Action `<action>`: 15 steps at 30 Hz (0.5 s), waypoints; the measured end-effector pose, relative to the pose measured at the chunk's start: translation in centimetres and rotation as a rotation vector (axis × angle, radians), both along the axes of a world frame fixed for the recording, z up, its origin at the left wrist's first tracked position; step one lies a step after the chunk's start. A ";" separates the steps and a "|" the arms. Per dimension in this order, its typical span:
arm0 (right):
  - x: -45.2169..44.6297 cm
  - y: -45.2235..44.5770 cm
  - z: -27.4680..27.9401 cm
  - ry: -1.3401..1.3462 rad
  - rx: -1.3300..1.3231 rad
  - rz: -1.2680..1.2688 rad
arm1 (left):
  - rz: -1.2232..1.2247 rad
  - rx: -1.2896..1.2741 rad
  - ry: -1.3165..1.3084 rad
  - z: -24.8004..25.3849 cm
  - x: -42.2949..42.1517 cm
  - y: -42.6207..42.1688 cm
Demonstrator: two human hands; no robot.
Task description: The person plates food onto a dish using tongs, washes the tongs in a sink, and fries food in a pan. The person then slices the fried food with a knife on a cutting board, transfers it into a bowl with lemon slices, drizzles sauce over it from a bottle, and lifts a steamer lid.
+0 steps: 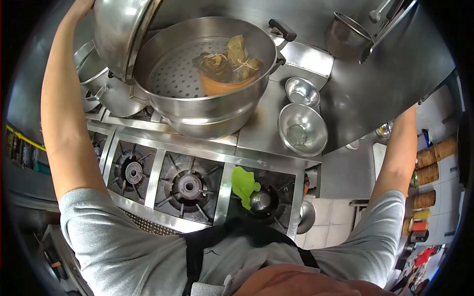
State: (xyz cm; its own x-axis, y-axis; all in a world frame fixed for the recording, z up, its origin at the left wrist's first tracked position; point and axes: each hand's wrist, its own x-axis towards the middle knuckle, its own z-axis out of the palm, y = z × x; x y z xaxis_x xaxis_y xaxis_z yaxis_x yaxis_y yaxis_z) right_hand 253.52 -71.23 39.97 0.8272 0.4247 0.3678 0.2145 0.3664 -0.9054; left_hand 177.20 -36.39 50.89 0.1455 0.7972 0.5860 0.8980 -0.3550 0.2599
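My left hand [85, 4] is at the top left, by the domed metal lid [116, 34], its fingers cut off by the frame. The lid is tilted steeply at the left rim of a large steamer pot [210, 116], and the hand appears to hold it up. Inside the pot, on the perforated steamer tray [173, 74], an orange-brown bowl [224, 88] holds leaf-wrapped bundles [240, 59] tied with pale string. On the right, my forearm reaches up behind a sloping metal panel [375, 93], which hides my right hand.
Two metal bowls [302, 129] stand right of the pot. In front are gas burners [189, 186]; a green cloth [244, 185] lies beside a small round metal vessel [261, 201] on the right burner. Tongs [390, 29] and a strainer [348, 37] are at top right.
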 end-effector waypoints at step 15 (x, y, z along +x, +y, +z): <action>-20.3 -16.8 12.9 -0.281 0.351 -0.002 | -0.099 0.146 0.029 0.0 -1.5 5.8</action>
State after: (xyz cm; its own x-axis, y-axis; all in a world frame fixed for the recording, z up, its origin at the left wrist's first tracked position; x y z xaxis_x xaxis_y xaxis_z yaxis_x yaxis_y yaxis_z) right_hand 233.23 -88.07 52.87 0.6753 0.2327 0.6999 0.4354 0.6402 -0.6329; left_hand 175.69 -30.61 50.87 0.2377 0.6847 0.6890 0.8632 -0.4741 0.1734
